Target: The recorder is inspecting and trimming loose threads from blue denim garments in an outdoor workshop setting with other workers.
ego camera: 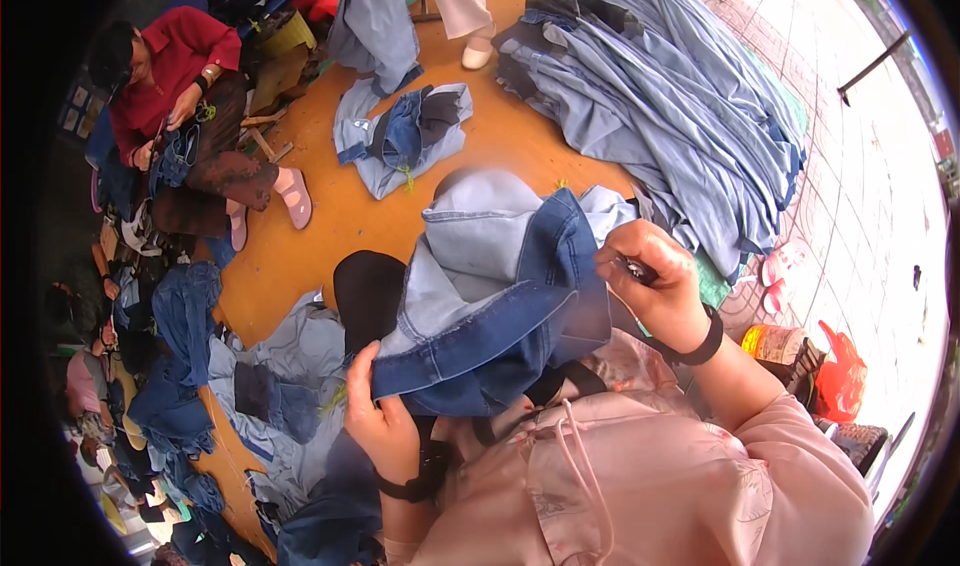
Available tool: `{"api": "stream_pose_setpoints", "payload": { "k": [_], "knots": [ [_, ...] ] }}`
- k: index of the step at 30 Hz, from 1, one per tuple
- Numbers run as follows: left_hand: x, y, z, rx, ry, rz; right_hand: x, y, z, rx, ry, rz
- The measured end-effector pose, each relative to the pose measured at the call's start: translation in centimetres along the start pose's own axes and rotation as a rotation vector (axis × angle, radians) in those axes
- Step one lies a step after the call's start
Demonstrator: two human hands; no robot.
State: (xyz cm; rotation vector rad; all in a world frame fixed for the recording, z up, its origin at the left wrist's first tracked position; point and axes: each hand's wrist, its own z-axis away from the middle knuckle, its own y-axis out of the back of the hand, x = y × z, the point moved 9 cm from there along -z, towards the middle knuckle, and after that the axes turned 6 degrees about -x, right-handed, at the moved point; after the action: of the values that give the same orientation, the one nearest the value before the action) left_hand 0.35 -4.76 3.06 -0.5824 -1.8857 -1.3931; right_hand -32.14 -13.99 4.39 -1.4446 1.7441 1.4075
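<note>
Across my lap lies a denim garment (480,318), partly inside out, its pale underside facing up and a dark blue folded band along its near edge. My left hand (386,416) pinches the left end of that band between thumb and fingers. At the garment's right side, my right hand (656,281) is closed around a small dark tool with a shiny metal part, mostly hidden by the fingers. The right fingertips are close to the dark denim; whether they touch it I cannot tell.
Pale jeans lie in a large heap (637,100) ahead to the right. A folded denim piece (405,134) rests on the orange floor (315,243). More denim (285,386) lies left. A person in red (176,93) sits there. A red plastic bag (840,378) is at right.
</note>
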Motion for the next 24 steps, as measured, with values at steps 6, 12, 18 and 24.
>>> {"api": "stream_pose_setpoints", "payload": {
  "k": [6, 12, 18, 24],
  "knots": [
    [-5.9, 4.7, -1.7, 0.132, 0.192, 0.459, 5.2, 2.1, 1.9, 0.107, -0.290, -0.128],
    [-7.5, 4.3, -1.5, 0.084, 0.286, 0.684, 12.6, -1.0, 4.2, -0.007, -0.556, -0.240],
    [-7.3, 4.0, -1.6, 0.005, 0.283, 0.448, 15.7, -3.6, 4.6, -0.040, -0.888, -0.471],
    [-1.4, 3.3, -0.7, 0.014, -0.100, -0.348, 15.9, -4.7, 4.4, -0.101, -0.909, -0.565]
  ]
}}
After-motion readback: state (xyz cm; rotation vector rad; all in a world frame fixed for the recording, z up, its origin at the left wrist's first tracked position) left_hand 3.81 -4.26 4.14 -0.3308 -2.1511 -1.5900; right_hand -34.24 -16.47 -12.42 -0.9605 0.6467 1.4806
